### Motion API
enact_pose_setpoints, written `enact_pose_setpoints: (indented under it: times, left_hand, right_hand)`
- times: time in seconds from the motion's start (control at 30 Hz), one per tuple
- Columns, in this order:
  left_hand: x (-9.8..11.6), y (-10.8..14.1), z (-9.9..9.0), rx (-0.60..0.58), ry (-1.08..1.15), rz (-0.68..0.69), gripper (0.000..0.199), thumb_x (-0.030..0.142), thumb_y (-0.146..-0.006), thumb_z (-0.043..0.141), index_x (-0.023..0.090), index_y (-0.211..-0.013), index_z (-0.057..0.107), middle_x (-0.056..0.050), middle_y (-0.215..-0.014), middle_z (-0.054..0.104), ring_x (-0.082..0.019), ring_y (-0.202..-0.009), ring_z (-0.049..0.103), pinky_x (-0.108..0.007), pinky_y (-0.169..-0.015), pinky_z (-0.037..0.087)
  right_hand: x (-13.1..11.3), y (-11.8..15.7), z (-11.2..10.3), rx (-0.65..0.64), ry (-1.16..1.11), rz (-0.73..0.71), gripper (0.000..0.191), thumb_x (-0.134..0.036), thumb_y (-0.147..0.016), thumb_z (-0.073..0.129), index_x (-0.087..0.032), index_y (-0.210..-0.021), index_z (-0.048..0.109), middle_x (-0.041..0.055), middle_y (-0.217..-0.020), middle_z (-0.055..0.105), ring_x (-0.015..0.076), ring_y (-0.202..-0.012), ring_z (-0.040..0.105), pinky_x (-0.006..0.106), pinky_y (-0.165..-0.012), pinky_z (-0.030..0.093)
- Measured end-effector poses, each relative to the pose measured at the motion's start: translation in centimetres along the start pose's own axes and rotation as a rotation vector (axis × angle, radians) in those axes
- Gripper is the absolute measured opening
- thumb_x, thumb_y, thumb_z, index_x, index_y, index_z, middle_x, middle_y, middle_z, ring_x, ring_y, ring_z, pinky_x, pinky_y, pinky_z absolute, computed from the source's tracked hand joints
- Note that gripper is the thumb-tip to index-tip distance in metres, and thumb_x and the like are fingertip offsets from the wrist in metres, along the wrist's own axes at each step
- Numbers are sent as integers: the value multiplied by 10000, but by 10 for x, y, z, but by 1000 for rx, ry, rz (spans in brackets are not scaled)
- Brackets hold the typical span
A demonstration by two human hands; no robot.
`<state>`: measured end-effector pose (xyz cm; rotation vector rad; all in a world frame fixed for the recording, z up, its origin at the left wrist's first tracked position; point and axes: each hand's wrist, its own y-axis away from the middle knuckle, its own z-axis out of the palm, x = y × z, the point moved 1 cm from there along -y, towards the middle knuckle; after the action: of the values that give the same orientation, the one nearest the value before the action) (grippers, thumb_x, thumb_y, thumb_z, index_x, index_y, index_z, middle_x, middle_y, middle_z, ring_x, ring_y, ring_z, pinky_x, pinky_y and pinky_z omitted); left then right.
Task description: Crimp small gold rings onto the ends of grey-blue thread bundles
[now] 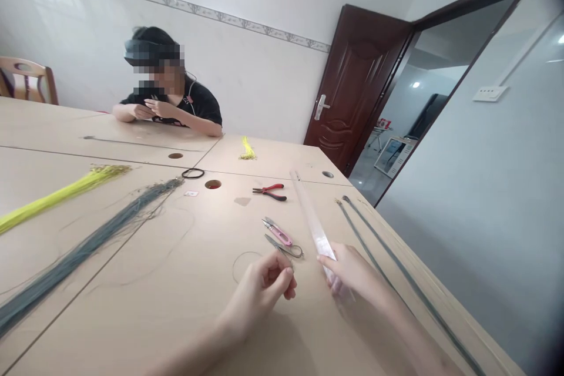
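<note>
My right hand [350,267] grips the near end of a long, clear plastic strip [309,211], which points away from me across the table. Whether it is a ruler or a flat sleeve I cannot tell. My left hand [268,282] is closed beside it, thumb against curled fingers; anything inside is hidden or too thin to make out. Just beyond my left hand lie pink-handled thread snips [281,232] and a small pair of scissors [284,247]. Red-and-black pliers [269,191] rest farther off. A thin loop of strand [240,264] curves out near the left hand.
Bundles of grey strands [94,238] and yellow strands [66,195] lie at left. Two thinner grey bundles [392,252] run along the right edge. A short yellow bundle [247,148], a black ring [192,173] and cable holes are farther back. A person [170,88] sits across the table [150,317].
</note>
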<state>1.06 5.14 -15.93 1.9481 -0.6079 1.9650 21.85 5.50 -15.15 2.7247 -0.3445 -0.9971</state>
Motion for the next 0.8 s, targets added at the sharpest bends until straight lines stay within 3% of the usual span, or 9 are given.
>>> enact_pose_setpoints:
  times: [0.17, 0.33, 0.53, 0.67, 0.8]
  left_hand:
    - [2, 0, -3, 27, -17, 26, 165, 242, -882, 442, 179, -737, 486, 0, -638, 592, -150, -649, 570, -264, -636, 418]
    - [2, -1, -4, 36, -33, 60, 166, 227, -883, 435, 174, -733, 483, -4, -635, 589, -145, -645, 565, -265, -638, 432]
    - [1, -2, -3, 9, -73, 76, 177, 221, -883, 426, 171, -720, 474, -8, -644, 584, -132, -626, 571, -249, -613, 446]
    - [-1, -2, -3, -27, -116, 94, 156, 197, -862, 461, 166, -716, 509, -4, -657, 591, -119, -618, 554, -236, -596, 430]
    - [-5, -4, -3, -35, -163, 97, 123, 148, -812, 507, 164, -702, 561, 24, -621, 548, -95, -575, 469, -217, -545, 365]
  right_hand:
    - [-17, -17, -2, 27, 187, -40, 230, -341, -910, 536, -124, -908, 611, 18, -835, 636, 118, -694, 611, 285, -640, 524]
    - [-16, -31, 1, 100, 280, -82, 243, -353, -891, 560, -119, -849, 614, 9, -794, 627, 130, -699, 607, 304, -670, 513]
    - [-26, -12, -5, 300, 136, -220, 287, -427, -871, 553, -143, -849, 587, 31, -859, 607, 144, -757, 573, 321, -706, 473]
    - [-38, 14, 3, 95, -138, -402, 503, -549, -937, 280, -150, -860, 577, 3, -713, 558, 97, -540, 496, 234, -476, 402]
    - [-38, 26, 14, -98, -306, -471, 394, -515, -896, 435, -160, -807, 579, -14, -679, 539, 70, -489, 458, 200, -414, 362]
